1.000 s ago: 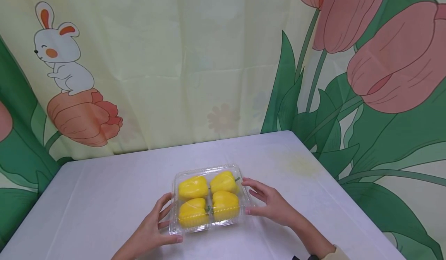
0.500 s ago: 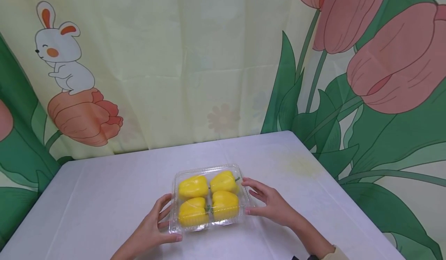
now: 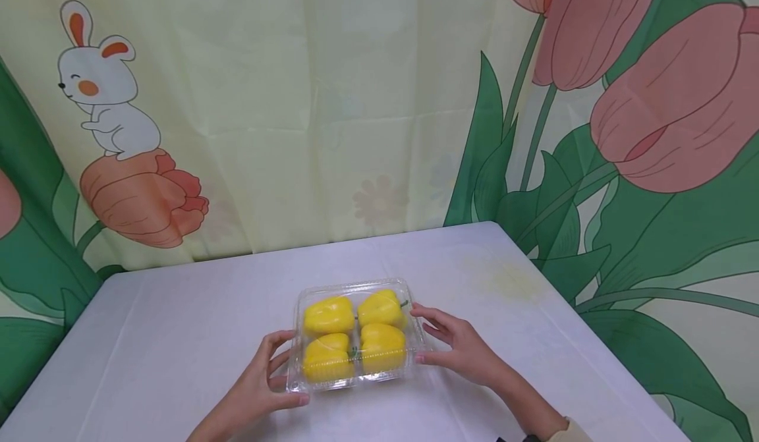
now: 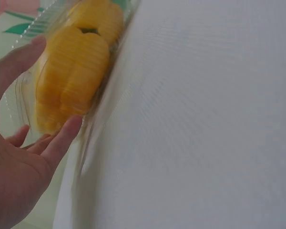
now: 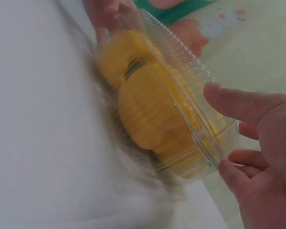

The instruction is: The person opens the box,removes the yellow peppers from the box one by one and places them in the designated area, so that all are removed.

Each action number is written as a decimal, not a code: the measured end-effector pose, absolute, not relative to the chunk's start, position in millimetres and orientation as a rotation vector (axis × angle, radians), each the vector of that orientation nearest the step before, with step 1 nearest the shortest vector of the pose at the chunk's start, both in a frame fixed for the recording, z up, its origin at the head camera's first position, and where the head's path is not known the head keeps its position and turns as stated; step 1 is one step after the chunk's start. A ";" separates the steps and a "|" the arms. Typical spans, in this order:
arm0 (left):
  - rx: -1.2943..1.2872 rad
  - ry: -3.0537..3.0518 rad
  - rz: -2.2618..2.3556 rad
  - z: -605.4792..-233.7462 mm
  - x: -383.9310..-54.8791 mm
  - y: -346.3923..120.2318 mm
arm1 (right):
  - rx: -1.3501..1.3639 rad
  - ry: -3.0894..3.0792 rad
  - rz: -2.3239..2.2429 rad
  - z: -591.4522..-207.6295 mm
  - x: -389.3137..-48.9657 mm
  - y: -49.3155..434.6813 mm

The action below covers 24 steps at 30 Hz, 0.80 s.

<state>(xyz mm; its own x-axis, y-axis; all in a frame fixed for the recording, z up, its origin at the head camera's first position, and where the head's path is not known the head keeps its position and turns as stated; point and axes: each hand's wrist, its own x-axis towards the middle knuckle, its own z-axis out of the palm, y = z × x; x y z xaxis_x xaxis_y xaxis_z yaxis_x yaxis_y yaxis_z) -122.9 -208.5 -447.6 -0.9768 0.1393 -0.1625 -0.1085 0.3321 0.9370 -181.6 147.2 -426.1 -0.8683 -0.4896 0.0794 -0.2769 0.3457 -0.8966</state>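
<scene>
A clear plastic box is showing four glossy yellow peppers in two rows, and is staying level with my hands, between them, at the white bench. My left grip is holding its left side, my right grip the right, thumbs and fingers standing wide apart around it.

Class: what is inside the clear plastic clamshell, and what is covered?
Four yellow bell peppers, two by two, show through the clear plastic clamshell. Their undersides and the floor beneath them cannot be seen.
</scene>
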 end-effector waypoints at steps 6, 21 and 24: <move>0.130 2.330 1.751 -447.5 -122.9 -210.5 | -0.650 2.436 -1.507 -427.9 -181.4 146.2; 0.139 2.279 1.831 -450.6 -122.8 -211.1 | -0.644 2.460 -1.490 -428.2 -179.8 145.2; 0.096 2.302 1.809 -450.1 -123.3 -210.2 | -0.644 2.456 -1.493 -428.9 -179.8 145.5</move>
<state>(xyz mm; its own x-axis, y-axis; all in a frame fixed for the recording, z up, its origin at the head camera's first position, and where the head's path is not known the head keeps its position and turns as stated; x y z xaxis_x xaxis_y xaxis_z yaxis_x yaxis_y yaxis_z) -123.3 -210.2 -450.1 -0.9754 0.1811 -0.1257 -0.0793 0.2436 0.9666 -179.8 145.5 -428.9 -0.8860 -0.4602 0.0567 -0.2622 0.3965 -0.8798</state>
